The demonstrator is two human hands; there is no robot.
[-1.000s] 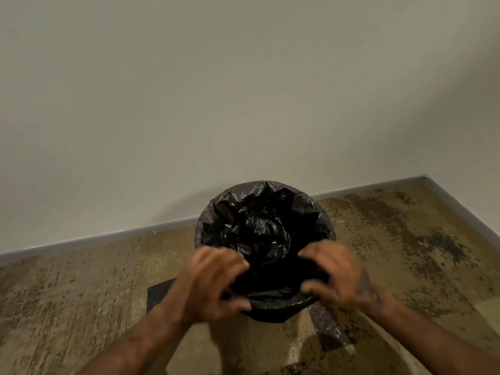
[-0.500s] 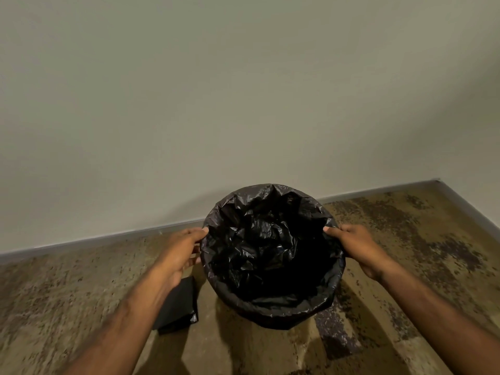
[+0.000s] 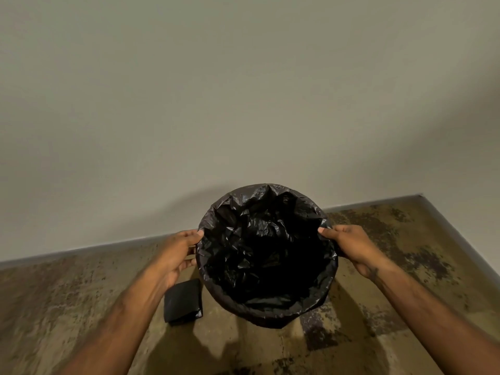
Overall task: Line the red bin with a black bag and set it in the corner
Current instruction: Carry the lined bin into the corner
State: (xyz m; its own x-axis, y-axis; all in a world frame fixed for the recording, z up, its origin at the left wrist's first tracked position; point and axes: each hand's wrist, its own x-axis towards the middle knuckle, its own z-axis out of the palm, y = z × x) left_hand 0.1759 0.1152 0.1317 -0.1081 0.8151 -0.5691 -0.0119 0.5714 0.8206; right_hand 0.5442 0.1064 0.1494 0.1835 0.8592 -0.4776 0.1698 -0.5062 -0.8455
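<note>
A round bin stands in front of me, and a crinkled black bag [image 3: 266, 255] covers its rim and fills its inside. No red of the bin shows. My left hand [image 3: 177, 254] grips the bag-covered rim on the left side. On the opposite side my right hand [image 3: 350, 246] holds the rim, thumb on top. The bin looks raised off the floor, with its shadow below it.
A folded pack of black bags [image 3: 183, 300] lies on the stained floor [image 3: 81, 307] just left of the bin. A plain wall [image 3: 243, 104] with a grey skirting runs behind. The room corner [image 3: 419, 196] is at the right.
Both hands have left the near rim of the bag and moved out to the bin's left and right sides. The bin now appears a little higher and closer to me.
</note>
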